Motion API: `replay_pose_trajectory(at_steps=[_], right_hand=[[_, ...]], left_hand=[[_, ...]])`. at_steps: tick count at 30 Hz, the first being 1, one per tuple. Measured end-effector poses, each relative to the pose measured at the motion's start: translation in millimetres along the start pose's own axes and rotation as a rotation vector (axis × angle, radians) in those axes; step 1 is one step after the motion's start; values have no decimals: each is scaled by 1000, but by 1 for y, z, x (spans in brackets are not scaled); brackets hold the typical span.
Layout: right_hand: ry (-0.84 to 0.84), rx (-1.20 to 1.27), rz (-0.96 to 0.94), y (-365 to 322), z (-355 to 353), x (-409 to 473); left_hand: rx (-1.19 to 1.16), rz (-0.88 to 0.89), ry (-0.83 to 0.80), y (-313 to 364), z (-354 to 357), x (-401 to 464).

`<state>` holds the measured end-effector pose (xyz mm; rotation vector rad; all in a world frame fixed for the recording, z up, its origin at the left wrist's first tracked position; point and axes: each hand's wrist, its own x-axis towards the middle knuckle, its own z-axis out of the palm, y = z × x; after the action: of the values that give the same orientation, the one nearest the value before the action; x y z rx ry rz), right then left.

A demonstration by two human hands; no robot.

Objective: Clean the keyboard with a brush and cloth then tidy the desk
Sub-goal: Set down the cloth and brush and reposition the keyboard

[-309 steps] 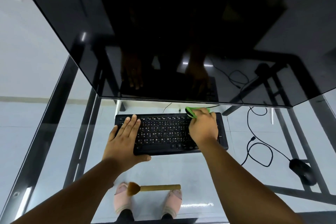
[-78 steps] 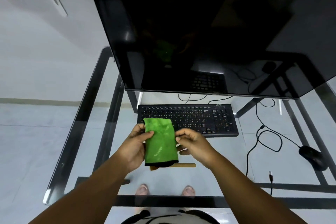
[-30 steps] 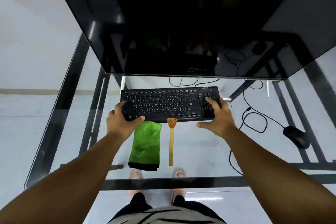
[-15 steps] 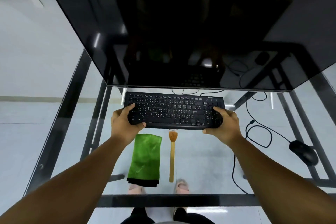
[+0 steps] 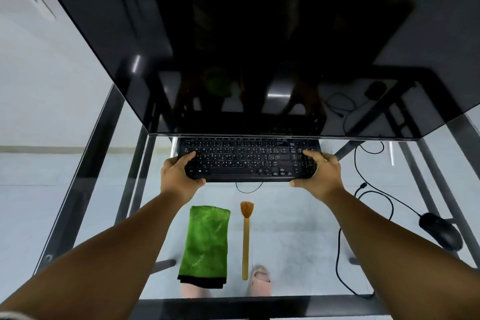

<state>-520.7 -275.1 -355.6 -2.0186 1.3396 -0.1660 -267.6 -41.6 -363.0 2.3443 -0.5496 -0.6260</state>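
A black keyboard (image 5: 248, 160) lies on the glass desk, its far edge tucked under the monitor's lower rim. My left hand (image 5: 179, 176) grips its left end, thumb on the keys. My right hand (image 5: 320, 175) grips its right end the same way. Nearer to me, a folded green cloth (image 5: 206, 240) with a black hem lies flat on the glass. A wooden-handled brush (image 5: 245, 236) lies just right of the cloth, bristles pointing toward the keyboard.
A large dark monitor (image 5: 259, 41) fills the upper view. A black mouse (image 5: 440, 230) sits at the right, its cable (image 5: 374, 197) looping over the glass. The desk's dark front frame (image 5: 246, 306) runs along the near edge; feet in slippers show beneath.
Both hands have pushed the keyboard farther from me, until its far edge went under the monitor. The cloth and brush stay where they were laid.
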Motion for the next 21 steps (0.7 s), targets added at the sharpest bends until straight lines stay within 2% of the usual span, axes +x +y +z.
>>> replay_pose_trajectory(at_steps=[17,21], right_hand=[[47,-21,6,-2,8,-2],[42,-79,14,-1,10,-4]], left_hand=[[8,0,-7,-5,5,8],[99,25,26,0,10,-3]])
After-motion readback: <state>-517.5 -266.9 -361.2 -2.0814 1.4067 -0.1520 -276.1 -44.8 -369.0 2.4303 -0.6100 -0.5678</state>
